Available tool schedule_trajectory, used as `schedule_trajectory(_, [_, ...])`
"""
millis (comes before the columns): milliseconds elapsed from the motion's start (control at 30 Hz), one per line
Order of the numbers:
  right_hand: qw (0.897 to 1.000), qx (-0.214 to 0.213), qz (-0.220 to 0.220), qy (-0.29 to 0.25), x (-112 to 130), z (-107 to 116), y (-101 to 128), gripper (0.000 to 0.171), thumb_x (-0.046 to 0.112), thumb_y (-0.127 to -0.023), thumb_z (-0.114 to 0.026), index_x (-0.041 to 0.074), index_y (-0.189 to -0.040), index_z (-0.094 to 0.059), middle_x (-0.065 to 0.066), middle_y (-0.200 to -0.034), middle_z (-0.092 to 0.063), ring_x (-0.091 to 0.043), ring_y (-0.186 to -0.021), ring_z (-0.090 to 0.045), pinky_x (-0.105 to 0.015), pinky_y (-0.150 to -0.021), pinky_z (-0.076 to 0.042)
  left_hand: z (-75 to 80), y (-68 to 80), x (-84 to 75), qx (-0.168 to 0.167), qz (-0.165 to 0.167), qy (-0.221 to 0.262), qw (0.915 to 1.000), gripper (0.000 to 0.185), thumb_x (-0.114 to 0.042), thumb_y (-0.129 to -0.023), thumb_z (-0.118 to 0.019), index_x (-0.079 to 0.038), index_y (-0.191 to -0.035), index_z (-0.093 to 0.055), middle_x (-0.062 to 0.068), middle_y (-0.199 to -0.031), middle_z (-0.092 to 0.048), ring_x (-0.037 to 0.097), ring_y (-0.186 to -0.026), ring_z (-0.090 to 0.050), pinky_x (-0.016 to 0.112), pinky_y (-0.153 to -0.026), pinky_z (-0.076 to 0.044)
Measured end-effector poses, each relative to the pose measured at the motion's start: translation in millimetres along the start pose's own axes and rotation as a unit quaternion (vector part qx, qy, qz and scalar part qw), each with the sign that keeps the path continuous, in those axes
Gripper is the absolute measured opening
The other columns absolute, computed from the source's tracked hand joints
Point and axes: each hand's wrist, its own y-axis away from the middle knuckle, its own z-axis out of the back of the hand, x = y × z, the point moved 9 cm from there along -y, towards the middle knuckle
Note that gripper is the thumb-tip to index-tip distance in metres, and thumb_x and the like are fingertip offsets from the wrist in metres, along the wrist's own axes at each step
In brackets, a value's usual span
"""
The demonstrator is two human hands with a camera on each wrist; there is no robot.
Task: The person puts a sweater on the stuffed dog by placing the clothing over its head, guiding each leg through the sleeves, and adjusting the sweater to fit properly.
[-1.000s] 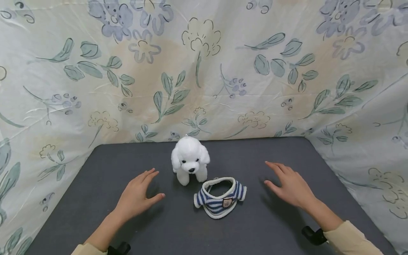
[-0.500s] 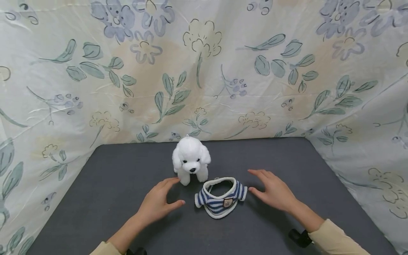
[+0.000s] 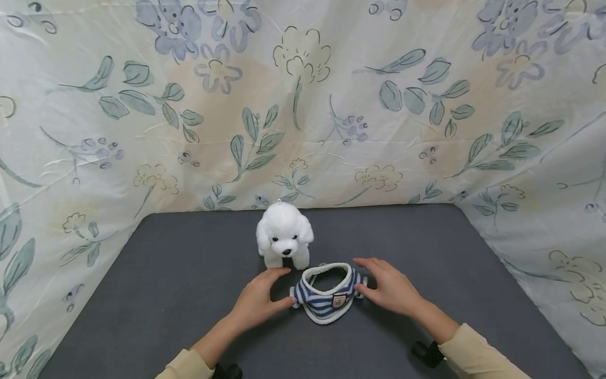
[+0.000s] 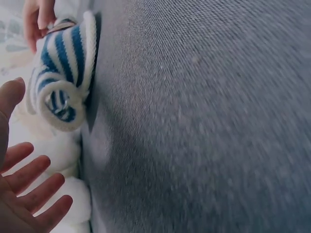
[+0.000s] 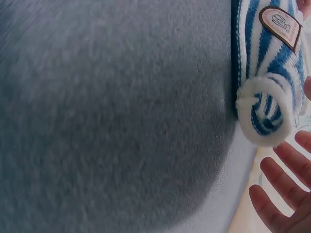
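Observation:
A small knitted doll sweater [image 3: 316,302], striped blue and white with a badge [image 5: 280,29] on its front, lies on the dark tabletop. My left hand [image 3: 258,300] is at its left side, thumb by the left sleeve and fingers spread straight in the left wrist view. On the other side, my right hand [image 3: 393,287] has its thumb over the right sleeve, its fingers extended behind; whether it touches the knit I cannot tell. Just behind the sweater a white plush dog [image 3: 284,229] stands upright, facing me. The left fingertips overlap its feet in the head view.
The grey cloth-covered table [image 3: 189,252] ends at a back edge against a floral curtain [image 3: 303,105], which also hangs along both sides. A black wrist mount [image 3: 427,353] sits under the right cuff.
Both hands have moved inward from the two sides, the left rightward and the right leftward, until they flank the sweater. Sweater and plush dog have stayed in place.

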Motion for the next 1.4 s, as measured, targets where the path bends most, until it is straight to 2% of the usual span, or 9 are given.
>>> schedule_trajectory(233, [1.000,0.010,-0.006,-0.010,3.0,-11.8,-1.5,0.054,0.035,-0.078,-0.072,0.015,-0.126,-0.055,0.000,-0.112,-0.061,-0.018,-0.102,-0.059,-0.038,-0.080,-0.050,-14.3,-6.0,-1.9,0.027,-0.004,0.013,0.9995,0.059,-0.039,-0.075,-0.073,-0.013,-0.126,-0.055,0.003,-0.124,-0.058,0.020,-0.113,-0.055,0.040,-0.089,-0.046])
schedule_trajectory(467, [1.000,0.006,-0.014,-0.019,3.8,-17.2,-2.9,0.052,0.034,-0.079,-0.072,0.015,-0.125,-0.056,0.001,-0.109,-0.062,-0.016,-0.100,-0.059,-0.037,-0.079,-0.050,-24.1,-9.6,-4.4,0.044,0.000,0.012,0.9989,0.055,-0.039,-0.079,-0.071,-0.012,-0.124,-0.057,0.003,-0.121,-0.059,0.019,-0.109,-0.057,0.040,-0.086,-0.047])
schedule_trajectory(833, [0.999,-0.026,0.007,-0.035,11.7,-15.8,-6.7,0.037,0.026,-0.077,-0.074,0.017,-0.111,-0.062,0.006,-0.103,-0.061,-0.009,-0.093,-0.060,-0.032,-0.076,-0.050,-26.7,-14.1,-7.5,0.020,0.005,0.015,0.9997,0.036,-0.030,-0.080,-0.070,-0.012,-0.111,-0.065,0.000,-0.108,-0.066,0.016,-0.098,-0.062,0.037,-0.080,-0.049])
schedule_trajectory(1033, [0.998,-0.039,0.032,-0.029,18.1,-16.6,-8.3,0.029,0.016,-0.076,-0.075,0.017,-0.102,-0.063,0.006,-0.098,-0.063,-0.008,-0.089,-0.060,-0.032,-0.073,-0.050,-23.3,-16.1,-10.1,-0.005,0.004,0.008,0.9999,0.020,-0.026,-0.079,-0.072,-0.017,-0.096,-0.069,-0.005,-0.094,-0.068,0.010,-0.084,-0.063,0.031,-0.070,-0.050])
schedule_trajectory(1233, [0.998,-0.043,0.042,-0.024,21.5,-14.8,-9.2,0.019,0.011,-0.077,-0.071,0.017,-0.093,-0.063,0.007,-0.090,-0.063,-0.003,-0.074,-0.057,-0.024,-0.062,-0.048,-18.4,-16.3,-14.0,-0.035,-0.013,0.006,0.9993,0.010,-0.018,-0.076,-0.074,-0.019,-0.085,-0.069,-0.010,-0.077,-0.066,-0.003,-0.058,-0.051,0.019,-0.054,-0.042])
schedule_trajectory(1400, [0.997,-0.049,0.050,-0.021,22.3,-7.5,-9.8,0.017,0.010,-0.077,-0.072,0.019,-0.089,-0.064,0.009,-0.086,-0.063,-0.002,-0.071,-0.055,-0.022,-0.060,-0.047,-12.7,-14.7,-18.0,-0.048,-0.024,-0.004,0.9986,0.010,-0.015,-0.075,-0.075,-0.018,-0.082,-0.069,-0.010,-0.075,-0.065,-0.005,-0.057,-0.048,0.018,-0.053,-0.041])
